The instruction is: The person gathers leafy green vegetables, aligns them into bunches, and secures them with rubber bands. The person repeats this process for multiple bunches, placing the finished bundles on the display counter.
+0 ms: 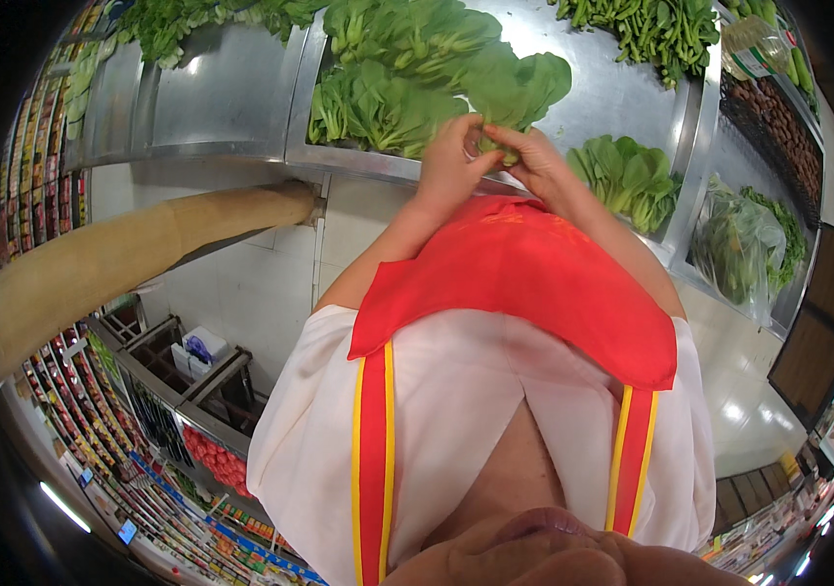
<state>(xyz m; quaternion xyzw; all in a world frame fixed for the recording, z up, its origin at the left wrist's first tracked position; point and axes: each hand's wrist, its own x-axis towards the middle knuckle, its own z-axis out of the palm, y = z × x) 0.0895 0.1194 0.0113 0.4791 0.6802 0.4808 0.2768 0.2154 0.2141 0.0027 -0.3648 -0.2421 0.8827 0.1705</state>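
Between my two hands is a head of green bok choy [523, 88], its broad leaves spreading away from me and its pale base towards me. My left hand [450, 161] has thumb and fingertips at the stem base. My right hand [534, 162] grips the same base from the other side. Just beyond and left of my hands, more bok choy [388, 110] lies piled in a stainless steel tray [600, 102]. To the right of my right forearm, a smaller heap of bok choy [628, 179] rests near the tray's front edge.
Long green vegetables [651, 36] lie at the back right. Further right are a plastic oil bottle [754, 47], small brown produce [772, 117] and a bag of greens [743, 242]. A thick tan column [146, 234] stands left; leafy greens [204, 18] lie back left.
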